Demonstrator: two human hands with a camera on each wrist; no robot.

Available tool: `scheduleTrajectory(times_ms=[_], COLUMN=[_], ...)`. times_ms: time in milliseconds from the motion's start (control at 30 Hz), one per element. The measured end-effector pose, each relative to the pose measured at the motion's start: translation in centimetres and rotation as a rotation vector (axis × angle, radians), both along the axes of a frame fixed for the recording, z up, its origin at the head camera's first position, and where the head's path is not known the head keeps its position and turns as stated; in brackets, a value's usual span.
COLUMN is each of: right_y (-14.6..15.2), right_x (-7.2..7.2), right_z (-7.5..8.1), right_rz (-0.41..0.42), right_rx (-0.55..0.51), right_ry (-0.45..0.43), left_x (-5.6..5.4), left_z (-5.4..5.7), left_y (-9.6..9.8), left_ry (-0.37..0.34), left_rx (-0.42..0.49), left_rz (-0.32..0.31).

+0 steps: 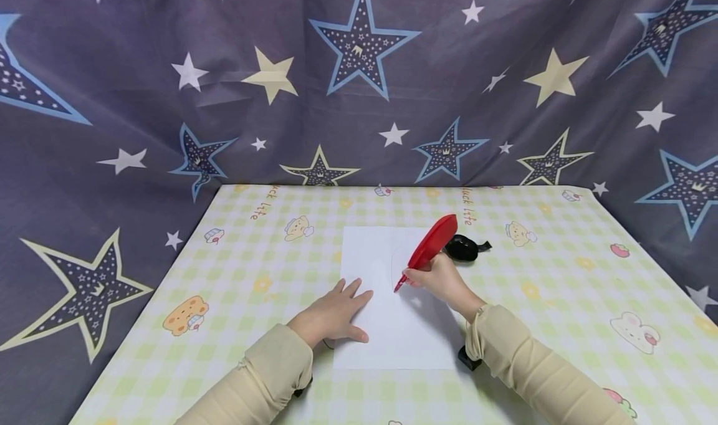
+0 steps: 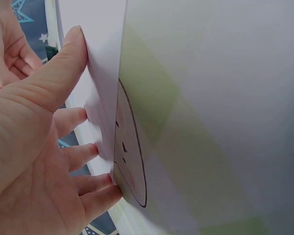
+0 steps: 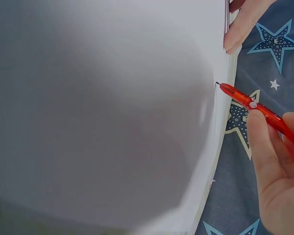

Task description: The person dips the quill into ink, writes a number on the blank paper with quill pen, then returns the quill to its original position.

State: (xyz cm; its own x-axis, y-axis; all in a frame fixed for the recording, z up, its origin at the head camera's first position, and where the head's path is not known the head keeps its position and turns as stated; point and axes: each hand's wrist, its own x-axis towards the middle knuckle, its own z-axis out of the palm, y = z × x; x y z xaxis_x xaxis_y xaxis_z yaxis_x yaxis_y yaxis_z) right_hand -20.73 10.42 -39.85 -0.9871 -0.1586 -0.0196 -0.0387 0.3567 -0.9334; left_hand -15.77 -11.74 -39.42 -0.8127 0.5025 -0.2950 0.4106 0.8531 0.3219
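A white sheet of paper (image 1: 387,344) lies on the table. My right hand (image 1: 445,281) pinches a red pen (image 1: 430,244) with a broad feather-shaped top, tilted over the sheet. In the right wrist view, the tip of the pen (image 3: 240,96) is right at the paper, at the end of a thin dark line. That faint line runs from near the sheet's top edge down to the tip in the head view. My left hand (image 1: 335,313) rests on the paper's left edge with fingers spread. In the left wrist view, its thumb (image 2: 68,63) and fingertips press along that edge.
A black rounded object (image 1: 462,248) with a small tab lies beyond my right hand. The table wears a checked cloth (image 1: 235,325) printed with cartoon figures. A dark curtain (image 1: 269,119) with stars hangs behind it. Black pieces show by both sleeves.
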Motion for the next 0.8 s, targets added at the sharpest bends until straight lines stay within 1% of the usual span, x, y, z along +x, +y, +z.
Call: scheduleTrajectory(times_ms=[33, 133, 233, 267, 433, 633, 800], right_y=[0.1, 0.2, 0.3, 0.3, 0.5, 0.8, 0.9], right_x=[0.1, 0.4, 0.6, 0.6, 0.6, 1.1, 1.4], right_z=[0.1, 0.1, 0.1, 0.0, -0.1, 0.0, 0.0], right_rz=[0.012, 0.034, 0.028, 0.019, 0.004, 0.022, 0.022], right_rx=[-0.011, -0.042, -0.043, -0.038, -0.007, -0.026, -0.042], right_ry=[0.018, 0.033, 0.017, -0.001, -0.024, -0.009, 0.009], left_x=[0.0, 0.0, 0.1, 0.1, 0.0, -0.1, 0.0], left_z=[0.0, 0.0, 0.1, 0.1, -0.1, -0.3, -0.3], left_y=[0.0, 0.0, 0.0, 0.0, 0.0, 0.1, 0.1], left_ry=[0.001, 0.0, 0.001, 0.001, 0.007, 0.0, -0.011], left_rx=[0.0, 0.0, 0.005, 0.007, 0.006, 0.002, 0.002], left_rz=[-0.002, -0.004, -0.002, -0.001, 0.003, 0.015, 0.023])
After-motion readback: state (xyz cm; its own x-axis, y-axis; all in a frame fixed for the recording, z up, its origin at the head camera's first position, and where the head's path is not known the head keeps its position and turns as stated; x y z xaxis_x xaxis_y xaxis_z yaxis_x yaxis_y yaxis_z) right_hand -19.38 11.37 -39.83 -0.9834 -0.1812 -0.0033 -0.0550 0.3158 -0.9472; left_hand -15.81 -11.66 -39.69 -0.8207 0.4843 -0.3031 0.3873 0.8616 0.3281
